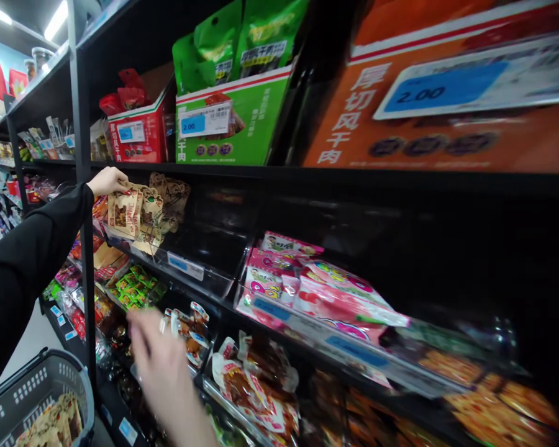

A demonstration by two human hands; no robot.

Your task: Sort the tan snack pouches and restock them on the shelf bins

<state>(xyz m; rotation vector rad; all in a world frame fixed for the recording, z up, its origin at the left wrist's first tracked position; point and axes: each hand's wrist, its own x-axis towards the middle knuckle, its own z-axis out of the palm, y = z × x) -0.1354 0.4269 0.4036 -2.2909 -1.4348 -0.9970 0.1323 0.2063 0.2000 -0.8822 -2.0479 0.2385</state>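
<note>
My left hand (108, 181), at the end of a black sleeve, is closed on the top edge of a brown kraft-paper snack packet (125, 214) at the upper left bin. More packets of the same kind (171, 195) stand right beside it. My right hand (170, 369) is smeared by motion in front of the lower bins, near small brown-and-white snack packs (193, 332); its finger pose is not clear. At the lower left, a grey shopping basket (81, 372) holds brown packets (58, 422) like the one in my left hand.
A black upright post (84, 248) stands just by my left arm. Above, a shelf bears red, green (233, 118) and orange (438, 112) display boxes. Clear bin fronts carry price labels (185, 266). Pink packets (326, 292) lie in a middle bin.
</note>
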